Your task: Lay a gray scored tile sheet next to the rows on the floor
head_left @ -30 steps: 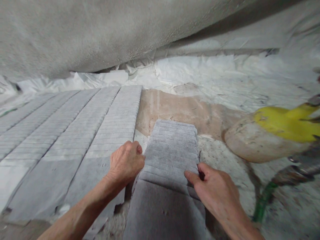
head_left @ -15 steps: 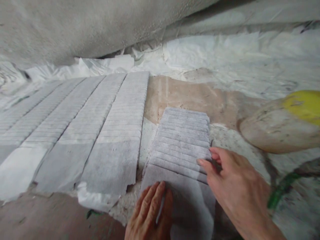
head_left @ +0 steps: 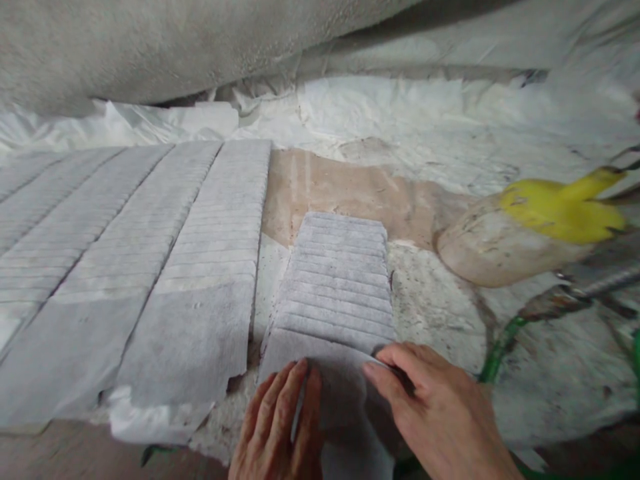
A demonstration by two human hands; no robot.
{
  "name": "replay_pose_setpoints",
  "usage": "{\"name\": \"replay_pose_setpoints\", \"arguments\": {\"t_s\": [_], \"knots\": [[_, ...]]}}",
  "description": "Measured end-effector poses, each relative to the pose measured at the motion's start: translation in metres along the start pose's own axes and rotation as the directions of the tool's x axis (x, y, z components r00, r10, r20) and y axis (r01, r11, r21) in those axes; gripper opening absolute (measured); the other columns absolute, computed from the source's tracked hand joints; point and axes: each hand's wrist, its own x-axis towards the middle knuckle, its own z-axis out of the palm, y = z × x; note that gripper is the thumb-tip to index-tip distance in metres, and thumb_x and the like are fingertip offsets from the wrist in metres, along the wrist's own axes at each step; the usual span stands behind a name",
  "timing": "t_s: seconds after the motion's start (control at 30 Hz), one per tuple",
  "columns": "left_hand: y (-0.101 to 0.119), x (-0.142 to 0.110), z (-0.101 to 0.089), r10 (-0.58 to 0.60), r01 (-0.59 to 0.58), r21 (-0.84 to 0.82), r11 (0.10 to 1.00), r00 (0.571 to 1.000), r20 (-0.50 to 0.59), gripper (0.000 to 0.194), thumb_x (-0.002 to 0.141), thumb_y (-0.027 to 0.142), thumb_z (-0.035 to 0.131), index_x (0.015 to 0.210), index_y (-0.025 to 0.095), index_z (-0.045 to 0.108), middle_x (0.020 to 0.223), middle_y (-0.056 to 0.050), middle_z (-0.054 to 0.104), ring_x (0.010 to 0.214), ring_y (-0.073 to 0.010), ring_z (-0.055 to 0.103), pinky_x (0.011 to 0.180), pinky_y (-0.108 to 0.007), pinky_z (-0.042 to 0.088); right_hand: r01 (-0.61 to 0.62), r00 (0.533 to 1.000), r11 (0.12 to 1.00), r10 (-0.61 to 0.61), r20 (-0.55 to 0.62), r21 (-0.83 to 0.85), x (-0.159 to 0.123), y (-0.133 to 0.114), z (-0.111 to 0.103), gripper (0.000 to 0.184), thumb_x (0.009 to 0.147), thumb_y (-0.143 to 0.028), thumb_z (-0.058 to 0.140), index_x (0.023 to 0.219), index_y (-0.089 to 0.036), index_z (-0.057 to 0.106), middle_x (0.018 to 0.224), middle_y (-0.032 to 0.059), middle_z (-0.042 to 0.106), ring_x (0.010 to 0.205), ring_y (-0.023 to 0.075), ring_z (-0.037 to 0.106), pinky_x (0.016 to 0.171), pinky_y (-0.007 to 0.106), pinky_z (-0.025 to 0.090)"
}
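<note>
In front of me lies a fanned row of thin grey cloth-like sheets (head_left: 340, 267), each overlapping the one behind it. My left hand (head_left: 280, 427) rests on the left part of the nearest grey sheet (head_left: 337, 383), its fingers stretched out and close together. At that sheet's right edge, my right hand (head_left: 435, 407) pinches it between thumb and index finger, and the edge is slightly raised. The sheet's near end bends down toward the bottom of the view. To the left, several longer rows of similar sheets (head_left: 220, 220) lie side by side.
On the right lies a dirty pale container with a yellow top (head_left: 560, 207), beside a green hose (head_left: 503, 350). White plastic sheeting (head_left: 400, 107) covers the back. A brown board (head_left: 345, 177) shows behind the short row, and a large grey rough-surfaced mass (head_left: 150, 53) overhangs the back left.
My right hand has moved down along the row's right side to the nearest sheet and now pinches its edge. My left hand stays on that sheet. The view has shifted rightward.
</note>
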Motion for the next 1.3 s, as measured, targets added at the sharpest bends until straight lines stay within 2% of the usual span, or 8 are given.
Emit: {"name": "replay_pose_setpoints", "arguments": {"t_s": [0.2,0.37,0.57,0.77,0.9,1.07,1.23,1.3], "knots": [[0.0,0.001,-0.002,-0.007,0.006,-0.045,0.999,1.0,-0.004,0.049,0.077,0.001,0.044,0.125,0.01,0.045,0.129,-0.01,0.049,0.123,-0.0234,0.039,0.099,-0.038,0.032,-0.032,0.999,0.999,0.032,-0.006,0.006,0.004,-0.008,0.0,0.029,0.088,-0.028,0.034,0.067,-0.023,0.052,0.065,-0.0049,0.049,0.06,0.0165,0.051,0.05,0.029,0.032],[-0.008,0.003,-0.004,0.107,-0.107,0.0,0.994,0.994,0.013,0.047,0.08,0.008,0.045,0.127,0.013,0.047,0.13,-0.006,0.052,0.126,-0.0214,0.038,0.109,-0.035,0.025,-0.025,0.998,0.996,0.02,-0.061,-0.084,0.006,-0.011,0.001,0.029,0.083,-0.028,0.031,0.061,-0.023,0.049,0.059,-0.0046,0.046,0.053,0.0172,0.048,0.045,0.03,0.029],[-0.002,0.002,0.004,0.01,-0.015,-0.07,0.997,0.997,-0.076,0.045,0.081,0.005,0.04,0.124,0.012,0.05,0.131,-0.007,0.051,0.128,-0.0213,0.039,0.11,-0.036,0.026,0.001,0.997,0.99,-0.011,-0.075,-0.139,0.008,-0.016,0.005,0.027,0.082,-0.026,0.031,0.061,-0.023,0.047,0.06,-0.0044,0.046,0.054,0.0179,0.048,0.046,0.03,0.03],[-0.012,0.0,0.002,0.143,-0.145,0.07,0.987,0.989,0.033,0.052,0.079,0.017,0.048,0.13,0.012,0.044,0.135,-0.01,0.047,0.129,-0.0235,0.038,0.108,-0.037,0.028,-0.003,0.986,0.986,-0.025,-0.163,-0.166,0.011,-0.024,0.005,0.028,0.083,-0.028,0.029,0.059,-0.023,0.043,0.056,-0.0051,0.043,0.046,0.0163,0.046,0.042,0.029,0.03],[-0.015,0.001,0.001,0.167,-0.171,0.122,0.978,0.985,0.044,0.051,0.08,0.018,0.047,0.131,0.012,0.044,0.135,-0.009,0.047,0.128,-0.023,0.038,0.107,-0.036,0.03,-0.055,0.98,0.974,0.011,-0.197,-0.221,0.006,-0.021,0.009,0.032,0.086,-0.031,0.028,0.06,-0.024,0.044,0.054,-0.0053,0.044,0.043,0.0166,0.048,0.036,0.028,0.03],[-0.013,0.001,0.003,0.164,-0.166,0.14,0.976,0.986,0.02,0.049,0.081,0.019,0.047,0.129,0.013,0.046,0.133,-0.01,0.049,0.128,-0.0238,0.04,0.107,-0.037,0.029,-0.068,0.982,0.979,0.032,-0.187,-0.191,-0.005,-0.01,0.012,0.037,0.098,-0.041,0.033,0.072,-0.025,0.052,0.063,-0.007,0.052,0.052,0.0166,0.055,0.038,0.028,0.034],[-0.011,0.0,0.007,0.136,-0.136,0.107,0.985,0.991,0.002,0.045,0.083,0.019,0.046,0.128,0.013,0.047,0.133,-0.009,0.049,0.127,-0.0227,0.041,0.11,-0.037,0.027,-0.111,0.972,0.98,0.073,-0.222,-0.165,-0.01,-0.008,0.007,0.037,0.102,-0.051,0.032,0.098,-0.023,0.056,0.091,-0.0032,0.057,0.079,0.0212,0.058,0.063,0.033,0.043],[-0.008,0.0,0.009,0.088,-0.087,0.052,0.995,0.996,-0.03,0.043,0.084,0.017,0.045,0.126,0.014,0.049,0.133,-0.007,0.05,0.126,-0.0215,0.041,0.11,-0.036,0.028,-0.13,0.965,0.985,0.099,-0.244,-0.115,-0.011,-0.009,0.006,0.036,0.102,-0.051,0.035,0.102,-0.022,0.056,0.094,-0.0023,0.057,0.082,0.0225,0.058,0.064,0.034,0.044]]}}
